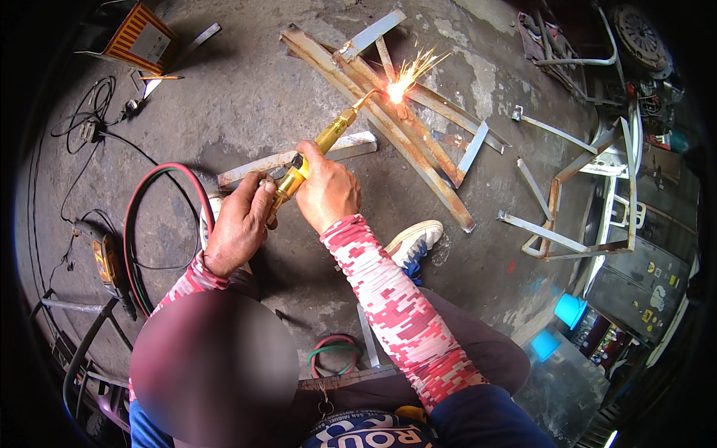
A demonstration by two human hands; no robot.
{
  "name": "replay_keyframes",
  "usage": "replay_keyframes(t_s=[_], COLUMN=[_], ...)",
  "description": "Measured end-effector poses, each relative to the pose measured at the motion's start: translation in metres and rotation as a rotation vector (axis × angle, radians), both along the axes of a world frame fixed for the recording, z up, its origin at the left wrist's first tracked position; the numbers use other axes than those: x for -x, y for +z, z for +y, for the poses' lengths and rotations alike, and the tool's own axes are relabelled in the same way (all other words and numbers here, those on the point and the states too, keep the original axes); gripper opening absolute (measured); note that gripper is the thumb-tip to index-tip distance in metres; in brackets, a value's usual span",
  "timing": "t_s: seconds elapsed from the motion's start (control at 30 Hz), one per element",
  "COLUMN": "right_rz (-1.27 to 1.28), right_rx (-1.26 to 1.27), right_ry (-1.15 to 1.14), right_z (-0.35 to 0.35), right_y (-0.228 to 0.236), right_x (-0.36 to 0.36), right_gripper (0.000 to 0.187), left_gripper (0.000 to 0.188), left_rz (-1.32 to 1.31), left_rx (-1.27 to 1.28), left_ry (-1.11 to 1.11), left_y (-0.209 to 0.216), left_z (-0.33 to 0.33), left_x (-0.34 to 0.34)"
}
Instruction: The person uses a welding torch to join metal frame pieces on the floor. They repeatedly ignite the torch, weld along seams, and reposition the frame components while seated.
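Observation:
Both of my hands grip a brass gas torch. My left hand wraps the rear of its handle, beside the valves. Further forward, my right hand closes around the torch body. The bent tip points at a rusty steel frame on the floor, where a bright glow and a spray of sparks rise. Alongside the frame lies a long rusty angle bar. A loose pale metal bar rests under the torch, close to my hands.
Red and green hoses loop at the left. Beyond them lie a yellow angle grinder and a tangled black cable. A striped box stands far left. Another bent metal frame occupies the right, near blue tubs. My shoe is near the bar.

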State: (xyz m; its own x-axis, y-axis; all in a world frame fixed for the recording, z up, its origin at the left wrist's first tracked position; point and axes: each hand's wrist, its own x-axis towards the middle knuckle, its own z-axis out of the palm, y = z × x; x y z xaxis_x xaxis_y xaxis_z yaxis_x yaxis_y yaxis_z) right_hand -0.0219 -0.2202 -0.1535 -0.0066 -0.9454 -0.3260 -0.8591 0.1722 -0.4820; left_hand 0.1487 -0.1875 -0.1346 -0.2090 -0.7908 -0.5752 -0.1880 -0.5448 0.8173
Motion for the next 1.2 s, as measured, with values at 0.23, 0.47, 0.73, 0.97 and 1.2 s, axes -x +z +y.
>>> replay_keyframes(t_s=[0.23,0.47,0.73,0.97,1.2], right_rz=[0.0,0.003,0.002,0.014,0.018], right_rx=[0.006,-0.006,-0.026,-0.035,-0.022], right_ry=[0.001,0.001,-0.005,0.027,0.019], right_z=[0.001,0.001,0.002,0.002,0.002], right_y=[-0.001,-0.001,0.003,0.007,0.004], right_x=[0.0,0.001,0.001,0.002,0.001], right_gripper=[0.044,0.045,0.045,0.038,0.039], left_gripper=[0.037,0.036,0.035,0.033,0.033], left_rz=[0.026,0.029,0.039,0.02,0.012], left_rx=[0.031,0.039,0.075,0.07,0.073], left_ry=[0.007,0.004,-0.009,-0.027,-0.008], left_y=[-0.007,-0.01,-0.007,-0.007,-0.007], left_z=[0.003,0.003,0.004,0.004,0.003], left_x=[0.0,-0.001,-0.001,-0.001,0.0])
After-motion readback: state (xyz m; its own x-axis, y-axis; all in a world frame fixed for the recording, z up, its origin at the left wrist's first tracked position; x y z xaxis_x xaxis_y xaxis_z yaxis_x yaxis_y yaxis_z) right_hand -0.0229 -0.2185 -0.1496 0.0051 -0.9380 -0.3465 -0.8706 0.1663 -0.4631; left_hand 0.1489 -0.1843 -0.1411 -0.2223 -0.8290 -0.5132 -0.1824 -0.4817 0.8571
